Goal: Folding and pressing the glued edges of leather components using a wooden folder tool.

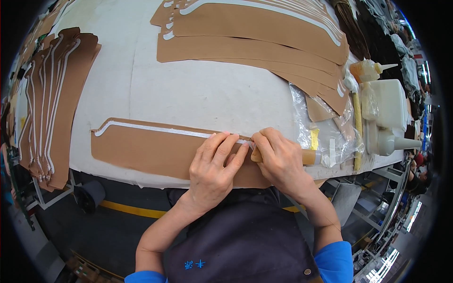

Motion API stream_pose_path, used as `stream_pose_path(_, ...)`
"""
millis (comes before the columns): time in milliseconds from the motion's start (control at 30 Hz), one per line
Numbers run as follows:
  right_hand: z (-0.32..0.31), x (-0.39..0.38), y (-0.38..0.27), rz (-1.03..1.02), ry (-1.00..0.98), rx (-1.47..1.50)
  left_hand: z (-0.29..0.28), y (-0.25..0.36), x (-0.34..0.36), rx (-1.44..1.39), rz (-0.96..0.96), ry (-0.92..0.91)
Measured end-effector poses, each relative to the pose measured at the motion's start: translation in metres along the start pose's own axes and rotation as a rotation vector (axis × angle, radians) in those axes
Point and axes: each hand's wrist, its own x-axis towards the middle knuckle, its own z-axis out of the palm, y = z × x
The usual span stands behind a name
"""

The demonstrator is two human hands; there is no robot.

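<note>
A brown panel (pixel 137 151) with a white strip (pixel 155 129) along its far edge lies across the near side of the white-covered table (pixel 118 89). My left hand (pixel 212 170) rests on the panel's right part, fingers slightly apart and curved, fingertips pressing the strip. Just right of it, my right hand (pixel 281 162) is closed round a light brown tool (pixel 309 157) with a grey end, its fingers bent at the strip beside my left thumb. What exactly lies under the right fingertips is hidden.
Stacked brown pieces (pixel 240 49) lie at the back, another fanned pile (pixel 66 118) at left. On the right are crumpled plastic (pixel 297 111), a glue bottle (pixel 365 70), a white container (pixel 391 104), a nozzled bottle (pixel 387 146) and a yellow rod (pixel 357 146).
</note>
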Motion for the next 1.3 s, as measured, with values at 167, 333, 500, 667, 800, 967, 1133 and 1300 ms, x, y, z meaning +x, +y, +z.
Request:
stream_pose_path(167,-0.001,0.007,-0.011,-0.074,-0.050,-0.172,0.001,0.001,0.000,0.004,-0.009,0.007)
stream_pose_path(333,-0.003,0.020,-0.027,-0.095,-0.271,-0.453,0.001,-0.001,-0.003,-0.004,-0.009,-0.017)
stream_pose_path(500,0.009,0.010,-0.007,-0.111,-0.123,-0.286,-0.002,0.000,-0.002,0.045,0.018,-0.043)
stream_pose_path(667,0.002,0.003,-0.001,-0.019,-0.029,-0.101,-0.001,0.002,0.000,0.080,0.021,-0.041)
stream_pose_path(800,-0.015,-0.006,0.009,0.152,0.161,-0.176,0.000,0.003,0.000,0.067,0.024,-0.057)
stream_pose_path(967,-0.003,0.001,-0.010,0.095,0.106,0.061,0.003,0.002,-0.003,0.077,-0.010,-0.024)
stream_pose_path(1133,0.012,-0.004,-0.004,0.093,0.099,0.050,0.001,0.003,0.007,0.076,-0.032,-0.046)
stream_pose_path(1300,0.019,-0.009,-0.003,0.024,0.104,-0.025,-0.002,-0.002,0.011,0.114,0.011,-0.114)
